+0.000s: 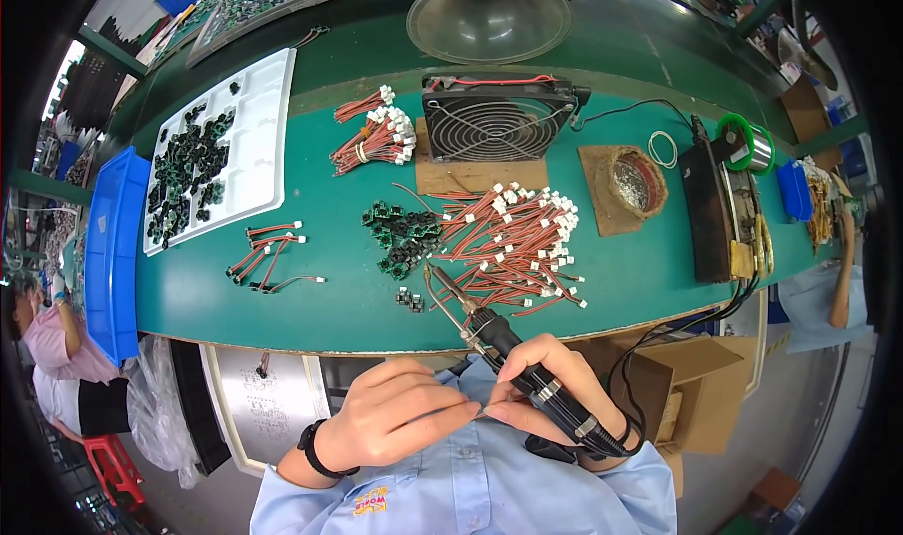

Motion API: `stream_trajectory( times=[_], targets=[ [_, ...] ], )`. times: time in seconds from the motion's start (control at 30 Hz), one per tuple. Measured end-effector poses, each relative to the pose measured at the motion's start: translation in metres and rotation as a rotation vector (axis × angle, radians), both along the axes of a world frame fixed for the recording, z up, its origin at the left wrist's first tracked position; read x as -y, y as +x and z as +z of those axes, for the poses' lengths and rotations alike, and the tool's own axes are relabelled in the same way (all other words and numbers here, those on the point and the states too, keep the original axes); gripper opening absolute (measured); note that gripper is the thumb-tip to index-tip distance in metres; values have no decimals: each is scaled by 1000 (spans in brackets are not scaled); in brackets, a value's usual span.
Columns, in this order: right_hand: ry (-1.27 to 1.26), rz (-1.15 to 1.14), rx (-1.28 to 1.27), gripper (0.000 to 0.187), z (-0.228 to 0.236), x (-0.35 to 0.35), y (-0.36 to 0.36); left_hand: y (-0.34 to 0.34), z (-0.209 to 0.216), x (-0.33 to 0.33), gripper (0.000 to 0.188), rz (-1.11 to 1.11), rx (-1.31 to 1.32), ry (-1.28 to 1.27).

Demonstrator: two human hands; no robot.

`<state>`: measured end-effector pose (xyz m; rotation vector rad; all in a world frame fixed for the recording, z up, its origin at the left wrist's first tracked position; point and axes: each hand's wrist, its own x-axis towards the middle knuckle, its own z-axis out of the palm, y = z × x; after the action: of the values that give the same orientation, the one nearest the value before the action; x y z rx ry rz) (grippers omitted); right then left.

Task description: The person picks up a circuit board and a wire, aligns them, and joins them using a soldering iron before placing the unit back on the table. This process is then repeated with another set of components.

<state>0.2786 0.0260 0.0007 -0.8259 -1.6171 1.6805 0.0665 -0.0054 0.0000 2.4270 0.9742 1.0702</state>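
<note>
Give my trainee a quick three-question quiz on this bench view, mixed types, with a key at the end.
1. Which hand holds the soldering iron?
2. True or false: the white tray lies to the left of the fan.
3. What colour is the rim of the spool?
a) blue
b) green
c) red

Key:
1. The right hand.
2. True.
3. b

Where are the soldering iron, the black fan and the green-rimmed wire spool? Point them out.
Soldering iron (538, 384): head view, on its black handle.
Black fan (494, 128): head view, on the middle of its front grille.
Green-rimmed wire spool (758, 146): head view, on the wound silvery wire.
</note>
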Motion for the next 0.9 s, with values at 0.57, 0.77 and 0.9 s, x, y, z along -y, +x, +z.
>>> stream_trajectory(
  times=[0.57,0.77,0.9],
  targets=[
    [-29,-6,-27,33,-3,-4,8,9,0,-6,21,-20,21,-16],
    [3,-1,-12,33,-4,-5,12,14,0,-7,21,-8,8,1],
    [30,-19,9,33,-2,-4,14,16,-2,-6,22,11,7,8]
  ],
)
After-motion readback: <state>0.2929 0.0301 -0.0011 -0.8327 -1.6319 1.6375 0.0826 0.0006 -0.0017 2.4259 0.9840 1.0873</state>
